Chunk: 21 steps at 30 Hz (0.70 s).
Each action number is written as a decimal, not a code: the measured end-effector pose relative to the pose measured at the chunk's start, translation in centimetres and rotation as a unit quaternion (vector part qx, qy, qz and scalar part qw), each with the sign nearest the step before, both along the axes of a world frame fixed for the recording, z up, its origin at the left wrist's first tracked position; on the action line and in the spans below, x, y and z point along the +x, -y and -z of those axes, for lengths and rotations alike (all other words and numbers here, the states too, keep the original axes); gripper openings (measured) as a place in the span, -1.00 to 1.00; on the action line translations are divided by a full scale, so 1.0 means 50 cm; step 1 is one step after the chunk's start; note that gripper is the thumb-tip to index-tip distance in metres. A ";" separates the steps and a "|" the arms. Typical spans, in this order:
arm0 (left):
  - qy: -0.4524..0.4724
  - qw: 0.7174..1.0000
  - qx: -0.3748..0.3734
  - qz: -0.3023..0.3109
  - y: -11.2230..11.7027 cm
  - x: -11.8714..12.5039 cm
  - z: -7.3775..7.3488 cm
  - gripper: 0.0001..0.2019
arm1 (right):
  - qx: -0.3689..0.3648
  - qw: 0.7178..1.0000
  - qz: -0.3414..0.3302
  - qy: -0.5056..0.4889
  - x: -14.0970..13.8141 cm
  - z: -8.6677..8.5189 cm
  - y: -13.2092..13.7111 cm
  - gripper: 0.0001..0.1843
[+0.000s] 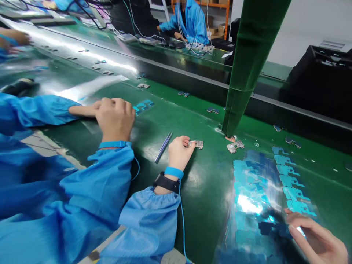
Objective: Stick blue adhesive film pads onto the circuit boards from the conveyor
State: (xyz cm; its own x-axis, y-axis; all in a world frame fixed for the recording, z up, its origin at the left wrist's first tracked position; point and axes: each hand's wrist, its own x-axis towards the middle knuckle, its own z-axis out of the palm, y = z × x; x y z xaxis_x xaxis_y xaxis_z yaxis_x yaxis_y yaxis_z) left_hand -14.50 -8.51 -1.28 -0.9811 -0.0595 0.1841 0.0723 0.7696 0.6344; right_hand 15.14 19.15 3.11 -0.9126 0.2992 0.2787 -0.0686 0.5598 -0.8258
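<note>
My left hand (181,150), with a blue band and a black watch at its wrist, pinches a small silver circuit board (198,144) just above the green table. Dark tweezers (163,147) lie to its left. At the lower right, my right hand (317,236) curls thumb and fingers over a sheet of shiny blue film stickers (247,187). A darker blue film sticker (271,228) meets its fingertips; the exact contact is partly hidden. Another silver circuit board (235,146) rests beyond the sheet.
A co-worker's hand (117,115) and blue sleeves are close on my left. A green-wrapped post (244,66) rises from the table (203,190). Several boards, including one small board (212,110), line the far ledge. Another person (189,22) sits across.
</note>
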 end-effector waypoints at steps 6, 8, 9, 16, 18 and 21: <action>0.011 1.000 -0.009 -0.007 -0.004 -0.003 -0.002 -0.76 | -0.023 1.000 -0.005 0.008 0.002 -0.008 0.010 -0.95; 0.016 1.000 -0.013 -0.010 -0.008 -0.004 -0.003 -0.77 | -0.026 1.000 -0.011 0.013 0.004 -0.006 0.014 -0.94; 0.017 1.000 -0.016 -0.011 -0.011 -0.004 -0.004 -0.77 | -0.027 0.999 -0.012 0.014 0.005 -0.005 0.014 -0.94; 0.048 0.999 0.001 0.007 0.000 -0.010 -0.003 -0.83 | -0.005 1.000 -0.022 0.003 0.009 0.007 -0.002 -0.91; 0.063 0.998 0.021 0.020 0.010 -0.015 0.002 -0.80 | 0.004 0.999 -0.034 0.001 0.010 0.008 -0.008 -0.90; 0.069 0.997 0.038 0.027 0.016 -0.020 0.010 -0.79 | 0.001 0.999 -0.032 -0.003 0.014 0.006 -0.006 -0.89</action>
